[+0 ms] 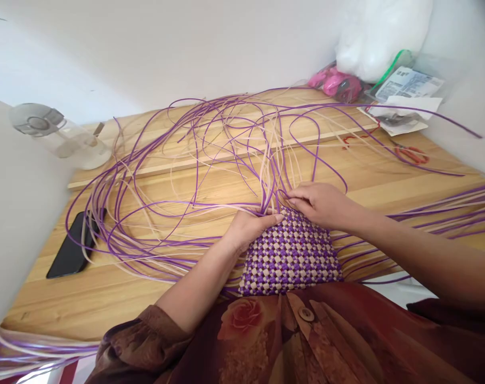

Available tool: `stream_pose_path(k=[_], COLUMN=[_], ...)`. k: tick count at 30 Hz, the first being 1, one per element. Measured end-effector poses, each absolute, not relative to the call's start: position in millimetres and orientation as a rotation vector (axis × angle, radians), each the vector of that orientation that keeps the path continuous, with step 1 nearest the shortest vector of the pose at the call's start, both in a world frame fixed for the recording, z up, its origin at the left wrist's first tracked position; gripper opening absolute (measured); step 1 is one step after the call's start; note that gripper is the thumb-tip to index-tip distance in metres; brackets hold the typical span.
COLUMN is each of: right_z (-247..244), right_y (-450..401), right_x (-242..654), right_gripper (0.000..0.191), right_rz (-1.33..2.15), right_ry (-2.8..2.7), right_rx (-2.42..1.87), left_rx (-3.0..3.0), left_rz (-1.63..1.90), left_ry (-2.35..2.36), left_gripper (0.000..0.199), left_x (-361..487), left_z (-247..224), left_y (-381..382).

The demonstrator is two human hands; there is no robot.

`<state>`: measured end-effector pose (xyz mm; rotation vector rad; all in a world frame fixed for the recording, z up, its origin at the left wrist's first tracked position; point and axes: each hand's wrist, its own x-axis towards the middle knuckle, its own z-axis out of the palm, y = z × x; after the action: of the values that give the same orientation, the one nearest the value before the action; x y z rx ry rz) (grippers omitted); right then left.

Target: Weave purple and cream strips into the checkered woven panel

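Note:
A woven panel point(292, 256) in a purple and beige check lies at the table's front edge, against my shirt. Long purple and beige weaving strands point(266, 160) run out from its far edge and both sides. My left hand point(250, 226) grips the panel's far left corner, thumb on top and fingers hidden beneath. At the far edge, right of the thumb, my right hand point(312, 202) pinches a purple strand between thumb and forefinger. The exact crossing of strands under the right fingertips is too small to make out.
Loose strands loop across the wooden table point(210, 186). A black phone point(69, 253) lies left, partly under them. A clear jug point(72, 144) stands back left. Orange-handled scissors point(412, 154), paper packets point(406, 90), a pink bundle point(336, 82) and a white bag point(380, 37) sit back right.

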<state>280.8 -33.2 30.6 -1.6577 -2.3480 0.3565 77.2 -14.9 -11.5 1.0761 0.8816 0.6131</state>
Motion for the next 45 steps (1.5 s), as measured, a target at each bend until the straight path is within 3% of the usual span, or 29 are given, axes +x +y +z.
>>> stream_pose_path(k=[4, 11, 14, 17, 24, 29, 32, 36, 42, 45], right_z=[47, 54, 49, 49, 54, 52, 56, 55, 36, 36], right_y=[-51, -59, -67, -68, -38, -20, -6, 11, 5, -1], right_x=[271, 259, 254, 253, 270, 268, 266, 269, 263, 272], right_gripper=[0.027, 0.023, 0.030, 0.040, 0.026, 0.023, 0.019, 0.019, 0.007, 0.015], right_rz=[0.500, 1.035, 1.232, 1.188, 0.812, 0.776, 1.027, 1.659, 1.704, 1.755], right_ry=[-2.376, -2.191, -2.088, -2.118, -2.237, -2.508, -2.543, -2.382, -1.911, -1.452], right_rx=[-1.669, -1.692, -1.637, -1.620, -1.627, -1.472, -1.478, -1.500, -1.568, -1.460], left_rx=[1.039, 1.053, 1.089, 1.159, 1.253, 1.417, 1.460, 1.454, 1.394, 1.383], left_rz=[0.667, 0.700, 0.740, 0.731, 0.647, 0.673, 0.689, 0.668, 0.578, 0.600], left_ry=[0.830, 0.800, 0.793, 0.832, 0.968, 1.025, 0.998, 1.008, 1.118, 1.137], left_gripper=[0.047, 0.045, 0.044, 0.036, 0.030, 0.025, 0.023, 0.026, 0.033, 0.036], left_x=[80, 81, 81, 81, 82, 81, 80, 80, 81, 81], left_z=[-9, -7, -9, -10, -8, -6, -6, -3, -4, -7], left_y=[-17, -20, -20, -20, -19, -19, -19, -20, -20, -19])
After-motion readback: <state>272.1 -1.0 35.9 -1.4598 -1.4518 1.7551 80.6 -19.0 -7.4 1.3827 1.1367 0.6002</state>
